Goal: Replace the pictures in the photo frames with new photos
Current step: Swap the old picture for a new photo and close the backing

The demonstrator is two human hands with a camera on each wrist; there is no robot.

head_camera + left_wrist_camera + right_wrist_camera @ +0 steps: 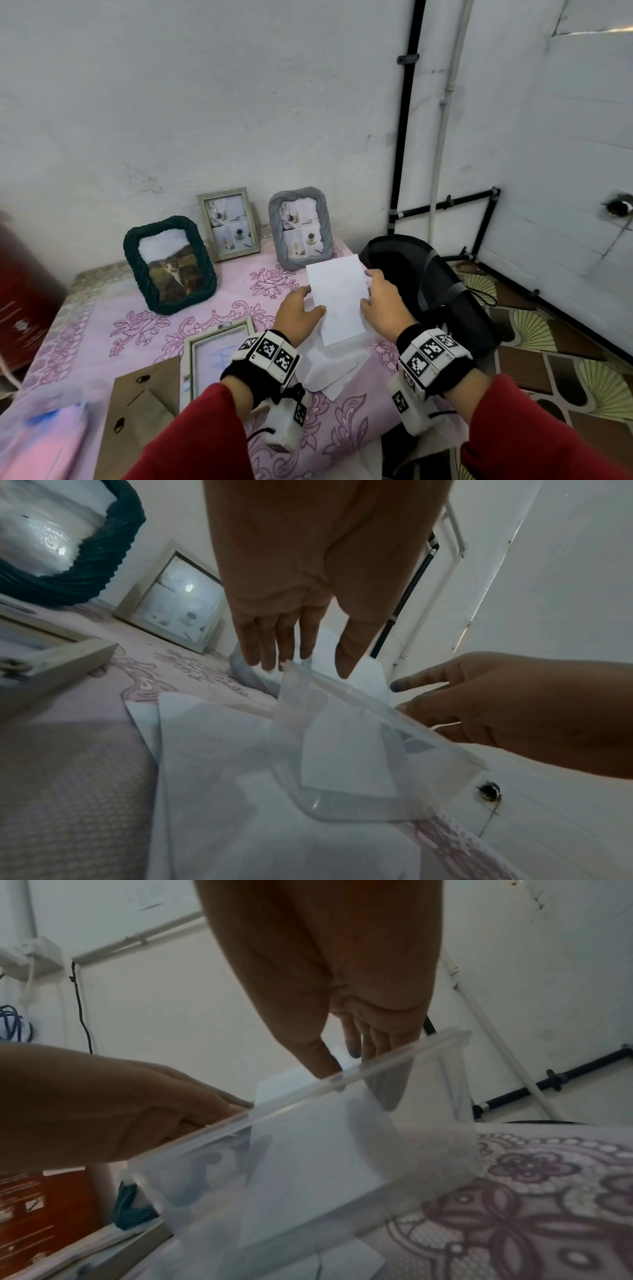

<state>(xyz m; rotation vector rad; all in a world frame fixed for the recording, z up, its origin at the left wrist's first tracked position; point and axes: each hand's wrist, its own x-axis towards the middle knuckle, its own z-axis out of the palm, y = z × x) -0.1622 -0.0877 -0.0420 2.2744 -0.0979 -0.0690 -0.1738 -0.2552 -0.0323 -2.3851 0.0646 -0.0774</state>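
Both hands hold a white photo sheet face down above the pink floral tablecloth. It sits partly inside a clear plastic sleeve. My left hand pinches its left edge, thumb on top. My right hand pinches the right edge. An empty pale wooden frame lies flat by my left wrist, its brown backing board beside it. At the wall stand a green woven frame with a cat picture, a beige frame and a grey frame.
More white sheets lie on the cloth under the held sheet. A black bag sits just past the table's right edge. A red object stands at the left. Black pipes run along the wall corner.
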